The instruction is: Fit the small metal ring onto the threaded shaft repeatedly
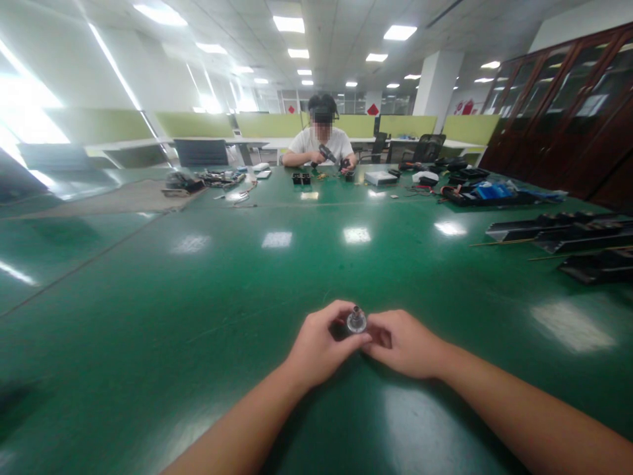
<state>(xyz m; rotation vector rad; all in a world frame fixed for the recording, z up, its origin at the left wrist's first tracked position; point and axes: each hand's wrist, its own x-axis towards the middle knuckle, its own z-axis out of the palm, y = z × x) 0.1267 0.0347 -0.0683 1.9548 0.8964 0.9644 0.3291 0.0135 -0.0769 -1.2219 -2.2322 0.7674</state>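
A: State the setting.

B: Indoors, under ceiling lamps (289,24). A glossy green table (237,270) fills the foreground and throws back their reflections.

A: The hands?

B: Left hand (314,343): half closed, thumb in front and fingers curled behind a small metal part (357,322), which it has hold of. Right hand (405,343): partly curled, fingertips at the part's right edge. Whether those tips grip or merely touch cannot be told.

A: Position of the part?

B: Between the two hands, at the near side of the table, narrow stem upward above a round disc. Its underside is hidden, so contact with the tabletop is not confirmed.

A: Hazards?

B: In my judgement, slippage. The part is small and looks smooth, and fingertips alone appear to bear on it. Were the left thumb to ease off without a sure hold on the right, it could drop and roll on the slick top. Crowded fingers could also mask a tilt.

A: Further out?

B: Black channel pieces (583,232) to the right, well apart from the hands. At the far edge, a co-worker (341,140) with a dark tool (327,153), near a white box (380,178).
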